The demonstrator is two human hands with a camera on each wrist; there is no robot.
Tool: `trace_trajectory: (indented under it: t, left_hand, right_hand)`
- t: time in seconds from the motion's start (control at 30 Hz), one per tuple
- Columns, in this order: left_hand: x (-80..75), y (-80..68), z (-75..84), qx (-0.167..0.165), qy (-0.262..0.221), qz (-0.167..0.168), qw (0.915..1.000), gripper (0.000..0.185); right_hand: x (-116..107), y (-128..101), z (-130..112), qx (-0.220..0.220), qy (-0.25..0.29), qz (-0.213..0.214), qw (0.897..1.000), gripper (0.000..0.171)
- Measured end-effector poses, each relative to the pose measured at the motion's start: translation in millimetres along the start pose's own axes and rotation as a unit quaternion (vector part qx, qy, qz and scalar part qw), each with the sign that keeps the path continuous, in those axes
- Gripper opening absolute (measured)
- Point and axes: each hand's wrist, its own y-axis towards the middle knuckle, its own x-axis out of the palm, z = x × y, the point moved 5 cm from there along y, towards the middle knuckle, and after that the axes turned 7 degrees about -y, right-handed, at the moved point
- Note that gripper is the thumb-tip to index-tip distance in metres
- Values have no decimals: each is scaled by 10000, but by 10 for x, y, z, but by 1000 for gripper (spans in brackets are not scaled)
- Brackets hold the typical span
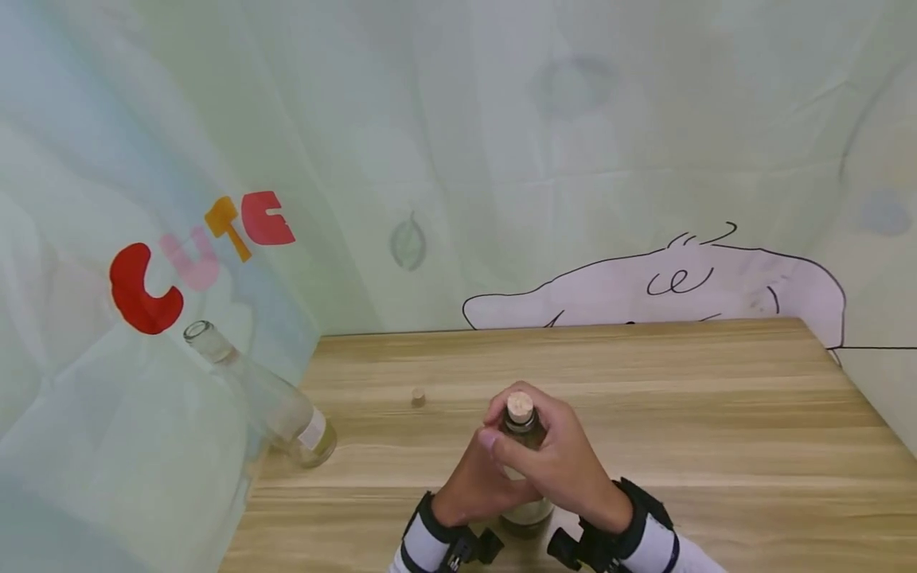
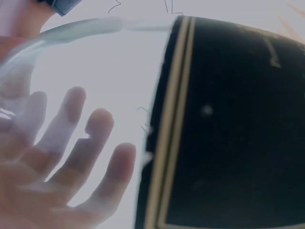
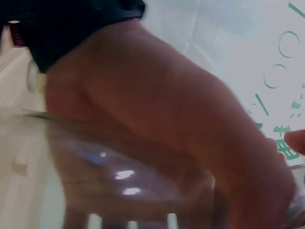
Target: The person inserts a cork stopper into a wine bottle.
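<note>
A clear glass bottle (image 1: 528,519) stands on the table in the lower middle of the head view, with a cork (image 1: 520,407) in its mouth. My left hand (image 1: 473,481) holds the bottle from the left, its fingers partly hidden. From the other side, my right hand (image 1: 566,458) grips the neck, thumb in front and fingers curled behind, just below the cork. A dark label with gold lines (image 2: 228,124) fills much of the left wrist view; fingers show through the glass beside it. The right wrist view is blurred, with a hand (image 3: 167,105) across the glass.
A second glass bottle (image 1: 268,394), its mouth uncovered, is at the table's left edge near the printed curtain (image 1: 215,159). A small cork (image 1: 419,396) lies on the wooden table (image 1: 680,398), left of my hands. More curtain rises behind the far edge.
</note>
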Motion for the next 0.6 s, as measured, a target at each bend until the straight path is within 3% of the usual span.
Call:
trace_trajectory:
  t: [0.13,0.23,0.37,0.47,0.6]
  left_hand:
    - [3,-7,-33,-2,57,-53,10000,37]
    - [21,-51,-174,39,264,-120,9996,35]
    - [45,-104,-366,191,224,-113,9995,51]
    - [40,-96,-396,129,45,32,9999,65]
    - [16,-96,-428,-247,-10,264,9993,72]
  right_hand:
    - [25,-14,31,-72,43,65,9999,11]
    - [24,-8,28,-147,-58,33,9999,13]
    - [-43,-6,15,-140,-329,84,9993,16]
    - [-197,-2,-6,-221,-559,242,9979,18]
    - [-574,22,-64,-474,-853,638,9932,18]
